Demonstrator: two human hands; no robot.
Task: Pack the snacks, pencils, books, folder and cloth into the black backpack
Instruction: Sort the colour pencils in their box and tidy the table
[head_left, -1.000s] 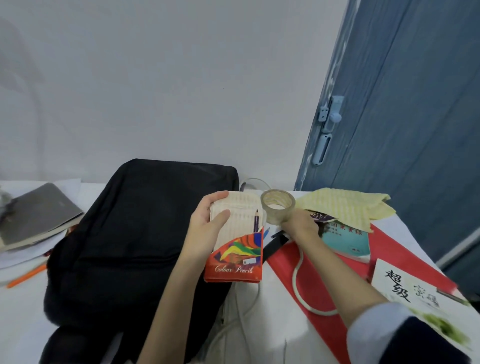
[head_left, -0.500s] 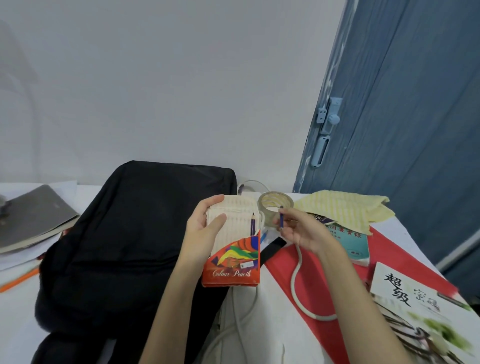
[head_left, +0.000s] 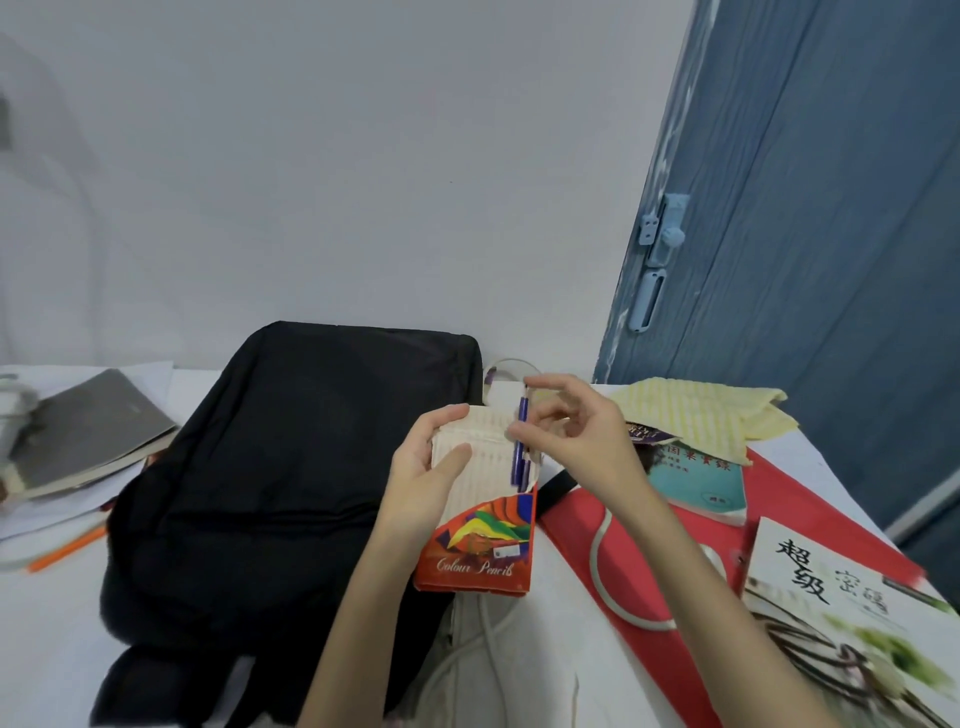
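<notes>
Above backpack (head_left: 291, 467): left hand (head_left: 421, 480) grips pencil box (head_left: 485, 499); right hand (head_left: 576, 431) seemingly pinches blue pencil (head_left: 521, 441)

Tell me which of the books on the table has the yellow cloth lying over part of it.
The teal book, on the red folder by the right hand. The yellow cloth overlaps its far edge; the white-covered book and grey book lie uncovered.

Colours on the white table (head_left: 47, 639)

Black backpack (head_left: 291, 467); pencil box (head_left: 480, 525) cream on top, red base with rainbow swirls; blue pencil (head_left: 519, 441); pale yellow striped cloth (head_left: 701, 415); red folder (head_left: 649, 597); teal book (head_left: 701, 480); grey notebook (head_left: 88, 431); orange pencil (head_left: 67, 546); blue door (head_left: 831, 260).
</notes>
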